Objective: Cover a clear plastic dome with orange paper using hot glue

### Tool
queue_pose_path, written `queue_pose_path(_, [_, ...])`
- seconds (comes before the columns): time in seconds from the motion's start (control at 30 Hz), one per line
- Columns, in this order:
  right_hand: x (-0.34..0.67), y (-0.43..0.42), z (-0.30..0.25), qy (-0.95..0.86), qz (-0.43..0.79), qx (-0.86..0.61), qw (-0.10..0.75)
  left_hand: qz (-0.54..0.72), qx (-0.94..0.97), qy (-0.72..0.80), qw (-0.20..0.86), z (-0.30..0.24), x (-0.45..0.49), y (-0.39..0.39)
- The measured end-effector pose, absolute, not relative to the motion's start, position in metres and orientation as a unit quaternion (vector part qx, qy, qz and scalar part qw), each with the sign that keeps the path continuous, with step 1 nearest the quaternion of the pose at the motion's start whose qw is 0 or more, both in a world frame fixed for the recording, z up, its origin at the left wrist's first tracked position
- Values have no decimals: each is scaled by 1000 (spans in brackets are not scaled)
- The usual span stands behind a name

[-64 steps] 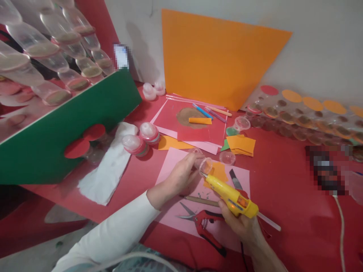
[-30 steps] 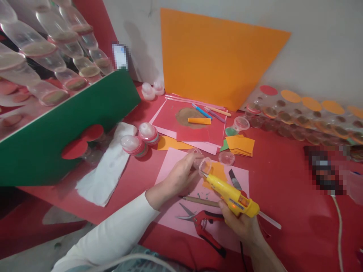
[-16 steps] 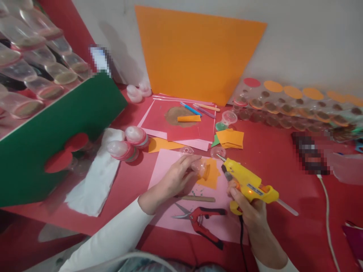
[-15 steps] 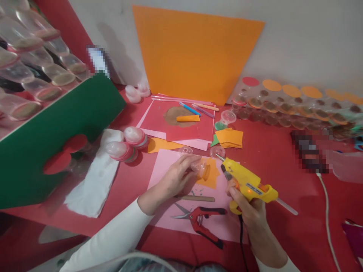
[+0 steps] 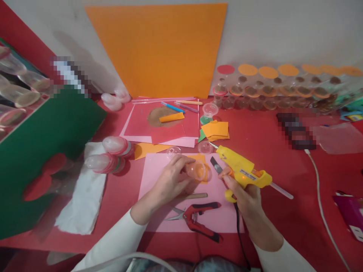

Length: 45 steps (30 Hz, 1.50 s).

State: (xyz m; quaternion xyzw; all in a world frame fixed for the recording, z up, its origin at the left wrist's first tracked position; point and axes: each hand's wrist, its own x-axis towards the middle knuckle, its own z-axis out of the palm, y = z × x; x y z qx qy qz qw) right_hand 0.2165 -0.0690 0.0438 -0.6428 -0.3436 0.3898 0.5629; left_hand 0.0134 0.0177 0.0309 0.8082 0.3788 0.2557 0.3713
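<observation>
A small clear plastic cup (image 5: 196,170) is tilted in the fingers of my left hand (image 5: 172,174), above an orange paper piece on the pink sheet (image 5: 153,211). My right hand (image 5: 246,194) grips a yellow hot glue gun (image 5: 236,164), its nozzle pointing up and left and a glue stick jutting from the back. In front of that hand's fingers shows a dark tool with a grey tip (image 5: 217,165), possibly a cutter knife. Red-handled pruning shears (image 5: 195,219) lie on the pink sheet, with a brown stick (image 5: 196,195) just beyond them.
Orange paper squares (image 5: 217,129) and clear lids (image 5: 205,147) sit past the glue gun. Left are white-topped plastic containers (image 5: 102,163), a folded white cloth (image 5: 82,200) and a green board (image 5: 36,166). A row of decorated cups (image 5: 268,90) lines the wall; a cable (image 5: 317,196) runs right.
My view has swung, so most things sit further left. The cup has turned in my left hand, its opening now facing me more. The glue gun stays in my right hand.
</observation>
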Motion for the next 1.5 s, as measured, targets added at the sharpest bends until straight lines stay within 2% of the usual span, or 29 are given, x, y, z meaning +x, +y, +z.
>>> queue_pose_path(0.2, [220, -66, 48, -315, 393, -649, 570, 269, 811, 415, 312, 28, 22, 11])
queue_pose_path(0.63, [225, -65, 46, -340, 389, -647, 562, 297, 827, 391, 274, 30, 28, 5])
queue_pose_path(0.8, [221, -66, 48, -310, 414, -653, 553, 271, 842, 405, 232, 31, 25, 7])
queue_pose_path(1.23, [229, -66, 47, -366, 394, -640, 548, 247, 866, 361, 241, 24, 27, 6])
queue_pose_path(1.5, [233, -65, 40, -347, 403, -594, 603, 210, 852, 396, 271, 23, 30, 5])
